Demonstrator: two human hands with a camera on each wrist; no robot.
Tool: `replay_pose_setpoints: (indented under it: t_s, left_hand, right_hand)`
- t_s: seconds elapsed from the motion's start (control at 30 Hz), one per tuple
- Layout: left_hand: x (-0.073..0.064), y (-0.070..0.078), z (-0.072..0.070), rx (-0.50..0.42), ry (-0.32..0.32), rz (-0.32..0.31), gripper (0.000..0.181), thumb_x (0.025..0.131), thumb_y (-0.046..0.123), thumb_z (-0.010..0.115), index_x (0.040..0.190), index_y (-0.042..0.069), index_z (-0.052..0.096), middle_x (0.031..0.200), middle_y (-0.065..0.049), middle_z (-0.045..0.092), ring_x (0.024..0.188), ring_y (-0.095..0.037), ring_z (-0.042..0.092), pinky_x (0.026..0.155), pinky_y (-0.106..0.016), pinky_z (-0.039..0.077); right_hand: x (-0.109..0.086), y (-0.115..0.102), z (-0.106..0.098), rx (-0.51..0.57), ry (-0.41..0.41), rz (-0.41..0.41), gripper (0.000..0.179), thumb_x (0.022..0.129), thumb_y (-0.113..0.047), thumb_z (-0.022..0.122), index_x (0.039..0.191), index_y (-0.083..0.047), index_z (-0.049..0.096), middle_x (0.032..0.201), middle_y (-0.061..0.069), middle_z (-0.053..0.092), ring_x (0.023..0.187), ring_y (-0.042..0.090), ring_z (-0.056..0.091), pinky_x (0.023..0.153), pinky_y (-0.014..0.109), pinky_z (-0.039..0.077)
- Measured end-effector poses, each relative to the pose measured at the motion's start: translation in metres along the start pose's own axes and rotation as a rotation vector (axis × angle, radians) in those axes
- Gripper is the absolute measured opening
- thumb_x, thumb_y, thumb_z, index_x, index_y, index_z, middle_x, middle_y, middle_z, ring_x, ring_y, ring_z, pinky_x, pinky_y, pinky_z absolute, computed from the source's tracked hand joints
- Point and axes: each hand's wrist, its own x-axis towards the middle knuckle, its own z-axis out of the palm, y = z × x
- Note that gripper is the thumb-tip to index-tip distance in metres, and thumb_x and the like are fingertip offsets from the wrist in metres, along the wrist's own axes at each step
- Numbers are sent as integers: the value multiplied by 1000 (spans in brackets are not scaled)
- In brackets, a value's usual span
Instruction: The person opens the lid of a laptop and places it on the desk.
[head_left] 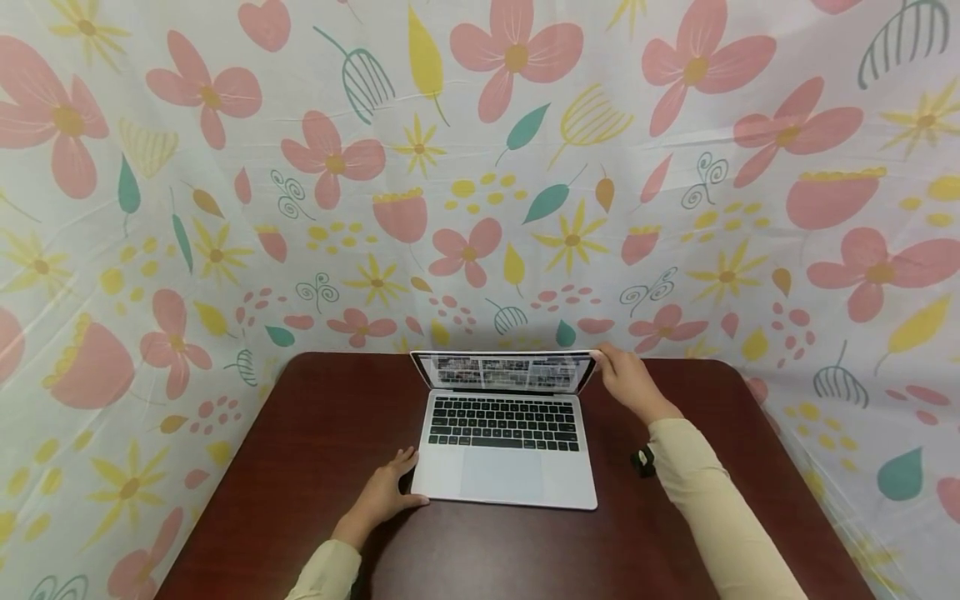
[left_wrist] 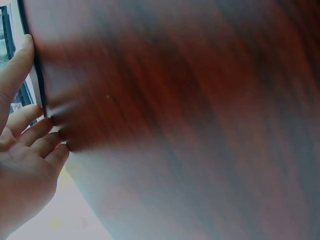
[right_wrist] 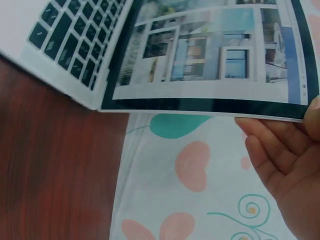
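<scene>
An opened silver laptop (head_left: pixel 504 450) with a black keyboard sits on the dark red-brown table, its lit screen (head_left: pixel 502 373) tilted up and showing rows of small pictures. At the lid's upper right corner, my right hand (head_left: pixel 630 379) pinches the edge, thumb on the screen side and fingers behind, as the right wrist view shows. My left hand (head_left: pixel 384 492) rests by the base's front left corner. Its thumb touches the corner while the spread fingers (left_wrist: pixel 35 132) lie along the left side, tips close to the tabletop.
The wooden table (head_left: pixel 300 433) extends on both sides of the laptop. Behind it and at the sides hangs a white cloth (head_left: pixel 465 308) printed with pink, yellow and green flowers and leaves. A small black object (head_left: pixel 642 461) shows beside the right sleeve (head_left: pixel 705 492).
</scene>
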Motion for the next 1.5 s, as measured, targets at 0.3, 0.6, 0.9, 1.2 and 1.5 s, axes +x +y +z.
replay_pose_setpoints:
  t_s: [0.3,0.6,0.9,1.2,1.5]
  left_hand:
    - [-2,0,-1,-8,1,0,83,70,28,86,137,-4,49,145,-22,43,135,-41,36,102,-56,37]
    - [-2,1,-1,-26,-4,-12,83,71,28,86,138,-3,48,146,-21,42,136,-40,35,102,-56,37]
    - [-1,2,-1,-18,-5,-7,84,71,30,86,138,-3,48,146,-21,42,136,-40,35,102,-56,37]
    - [0,0,1,-14,-7,-12,85,71,32,85,139,-2,48,147,-20,42,136,-39,35,102,-55,37]
    - [-1,-1,1,-13,-5,-29,84,70,31,86,138,-2,49,147,-19,41,137,-39,35,102,-55,38]
  right_hand:
    - [18,0,0,49,-2,107,33,104,-20,41,90,4,59,78,20,62,69,32,59,66,49,48]
    - [31,5,1,83,1,191,41,105,-27,38,108,8,59,83,21,62,82,40,64,74,52,49]
    - [44,8,11,94,174,221,38,102,-26,48,103,9,64,76,21,60,67,33,54,66,45,44]
    - [58,9,19,68,287,295,39,101,-27,51,83,6,63,69,20,58,61,33,49,63,44,40]
    - [69,9,23,62,341,311,45,98,-24,57,63,4,60,53,12,49,49,26,40,52,37,33]
